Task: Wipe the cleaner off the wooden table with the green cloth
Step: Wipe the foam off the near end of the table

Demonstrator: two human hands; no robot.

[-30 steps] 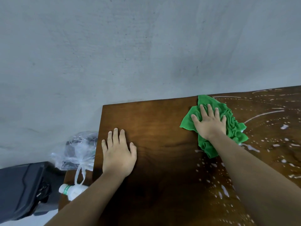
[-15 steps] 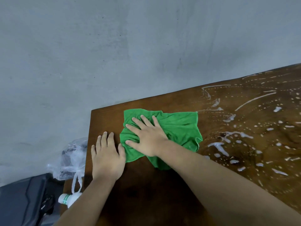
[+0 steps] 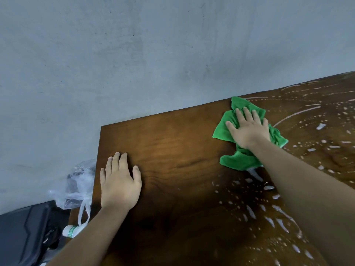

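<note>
The dark wooden table [image 3: 172, 143] fills the lower right of the head view. A crumpled green cloth [image 3: 240, 162] lies near its far edge, and my right hand [image 3: 247, 129] presses flat on it with fingers spread. White drops and streaks of cleaner [image 3: 320, 126] cover the wood to the right of the cloth and below it. My left hand [image 3: 119, 181] rests palm down on the dry left part of the table, near the left edge, holding nothing.
A grey wall [image 3: 153, 54] runs behind the table. Beside the table's left edge are a clear plastic bag [image 3: 78, 185], a white bottle with a green label [image 3: 72, 230] and a dark case [image 3: 25, 237].
My right hand has swept the green cloth from beside my left hand back to the right along the far edge, bunching it up. My left hand has stayed planted.
</note>
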